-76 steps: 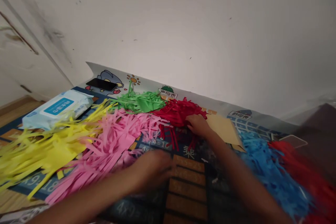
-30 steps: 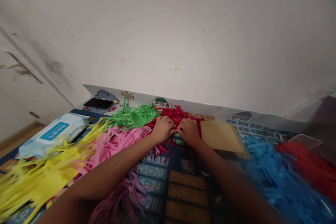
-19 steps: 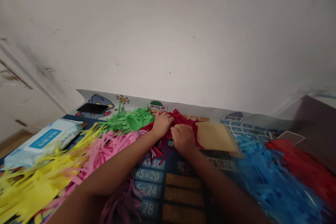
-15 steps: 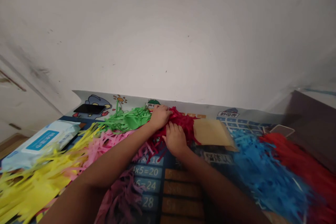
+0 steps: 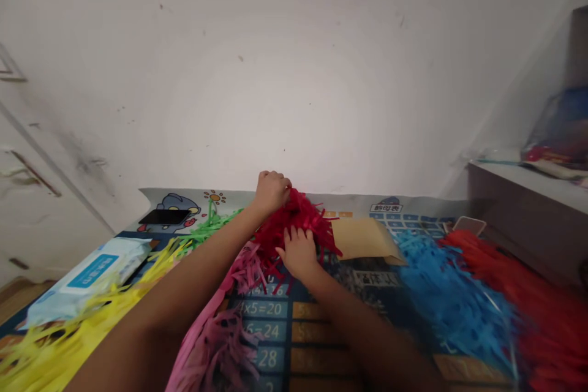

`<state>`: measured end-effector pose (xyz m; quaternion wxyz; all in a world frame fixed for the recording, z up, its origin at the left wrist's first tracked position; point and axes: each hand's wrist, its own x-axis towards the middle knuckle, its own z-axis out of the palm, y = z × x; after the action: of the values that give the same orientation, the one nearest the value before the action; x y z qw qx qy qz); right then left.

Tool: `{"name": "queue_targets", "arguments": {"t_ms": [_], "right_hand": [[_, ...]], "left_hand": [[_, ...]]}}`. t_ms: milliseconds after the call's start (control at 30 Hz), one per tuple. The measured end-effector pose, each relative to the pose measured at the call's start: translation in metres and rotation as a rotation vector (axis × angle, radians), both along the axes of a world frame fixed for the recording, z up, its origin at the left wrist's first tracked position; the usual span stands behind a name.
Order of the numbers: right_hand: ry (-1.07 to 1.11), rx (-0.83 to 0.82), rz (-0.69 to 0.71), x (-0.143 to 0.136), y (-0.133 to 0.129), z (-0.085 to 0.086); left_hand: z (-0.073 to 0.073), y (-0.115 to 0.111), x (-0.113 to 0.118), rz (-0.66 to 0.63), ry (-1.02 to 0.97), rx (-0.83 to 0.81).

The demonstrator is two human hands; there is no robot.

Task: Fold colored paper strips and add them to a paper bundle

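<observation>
A dark red bundle of shredded paper point(image 5: 294, 217) lies at the back middle of the table mat. My left hand point(image 5: 272, 190) is closed on its upper left part, slightly raised. My right hand point(image 5: 299, 251) rests on the bundle's front side with its fingers apart. Pink strips point(image 5: 215, 343) lie in front and to the left, partly behind my left forearm. Green strips point(image 5: 209, 226) are behind that forearm. A tan paper piece point(image 5: 365, 237) sits just right of the dark red bundle.
Yellow strips point(image 5: 55, 349) and a wipes pack point(image 5: 92, 278) lie at the left, with a black phone point(image 5: 164, 217) behind. Blue strips point(image 5: 452, 294) and bright red strips point(image 5: 519, 300) lie at the right, beside a grey cabinet point(image 5: 519, 220). The wall point(image 5: 285, 73) stands behind.
The view has shifted, showing more of the right side. My left hand has risen with part of the dark red bundle, which now stands higher. My right hand stays at its front.
</observation>
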<state>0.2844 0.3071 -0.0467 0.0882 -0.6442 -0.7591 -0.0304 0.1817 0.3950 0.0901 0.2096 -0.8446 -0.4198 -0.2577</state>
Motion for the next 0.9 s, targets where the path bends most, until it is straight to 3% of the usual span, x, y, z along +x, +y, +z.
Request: {"name": "queue_targets", "arguments": {"t_ms": [100,233,333,400,467,533,600,667,800,900], "right_hand": [[0.019,-0.056,-0.055,0.001,0.004,-0.003],[0.068,-0.106,-0.085,0.008,-0.001,-0.008],[0.120,-0.102,-0.083,0.013,-0.011,0.004],[0.159,-0.089,-0.063,0.013,-0.025,0.023],[0.213,-0.051,-0.005,0.007,-0.048,0.047],[0.373,0.016,0.148,-0.007,-0.077,0.071],[0.733,0.073,0.407,-0.025,-0.105,0.089],[0.996,0.085,0.525,-0.045,-0.125,0.099],[1.125,0.029,0.377,-0.073,-0.146,0.098],[1.202,0.017,0.456,-0.086,-0.161,0.097]], "left_hand": [[0.018,-0.008,0.000,0.073,-0.075,0.081],[0.064,-0.008,-0.021,0.215,-0.210,0.175],[0.100,-0.014,-0.043,0.274,-0.254,0.243],[0.111,-0.027,-0.056,0.260,-0.199,0.277],[0.105,-0.047,-0.065,0.158,-0.047,0.295],[0.085,-0.074,-0.072,0.008,0.087,0.313],[0.060,-0.103,-0.080,-0.090,0.117,0.322],[0.039,-0.134,-0.090,-0.138,0.114,0.293],[0.022,-0.192,-0.123,-0.136,0.110,0.206],[0.025,-0.232,-0.149,-0.123,0.114,0.208]]}}
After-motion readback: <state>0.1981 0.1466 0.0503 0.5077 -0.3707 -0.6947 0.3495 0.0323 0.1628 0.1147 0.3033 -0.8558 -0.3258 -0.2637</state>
